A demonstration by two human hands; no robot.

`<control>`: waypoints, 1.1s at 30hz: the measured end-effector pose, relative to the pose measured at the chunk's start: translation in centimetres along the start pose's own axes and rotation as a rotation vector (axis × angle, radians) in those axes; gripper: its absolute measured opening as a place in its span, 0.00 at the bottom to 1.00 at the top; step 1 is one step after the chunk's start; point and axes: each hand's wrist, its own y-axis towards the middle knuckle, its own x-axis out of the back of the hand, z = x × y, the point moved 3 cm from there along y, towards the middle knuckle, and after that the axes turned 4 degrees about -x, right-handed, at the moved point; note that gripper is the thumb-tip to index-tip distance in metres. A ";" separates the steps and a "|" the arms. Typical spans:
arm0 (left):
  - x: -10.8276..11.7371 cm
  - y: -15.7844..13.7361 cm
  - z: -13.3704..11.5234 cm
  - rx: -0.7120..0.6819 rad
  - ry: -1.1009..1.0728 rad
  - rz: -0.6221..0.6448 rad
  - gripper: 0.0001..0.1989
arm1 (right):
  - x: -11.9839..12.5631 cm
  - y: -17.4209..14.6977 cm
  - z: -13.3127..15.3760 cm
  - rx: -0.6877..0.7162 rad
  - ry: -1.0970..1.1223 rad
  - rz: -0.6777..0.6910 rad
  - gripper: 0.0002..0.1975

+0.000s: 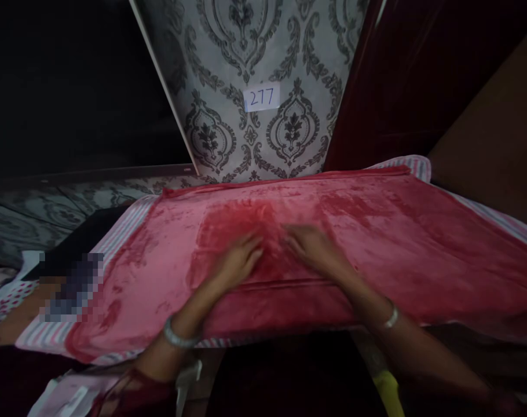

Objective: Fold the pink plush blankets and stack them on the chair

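A red plush blanket (159,243) lies spread over a striped cloth (128,223) on a table. Its pile shows lighter and darker patches, and a crease or folded edge runs across it just in front of my hands. My left hand (240,260) rests on the darker middle patch, fingers extended and holding nothing. A short gap to the right, my right hand (311,246) is over the same area, blurred by motion, with its fingers stretched toward the left hand. No fabric is visibly pinched in either hand.
Behind the table is a patterned wall (250,139) with a paper label (262,97) reading 277. A large dark screen-like panel (72,87) stands at left, a dark red glossy panel (402,75) at right. Dotted cloth (14,298) lies left of the blanket.
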 end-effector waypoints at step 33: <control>-1.2 10.8 10.5 0.408 0.310 0.096 0.32 | -4.1 11.6 -5.1 -0.227 -0.257 -0.003 0.26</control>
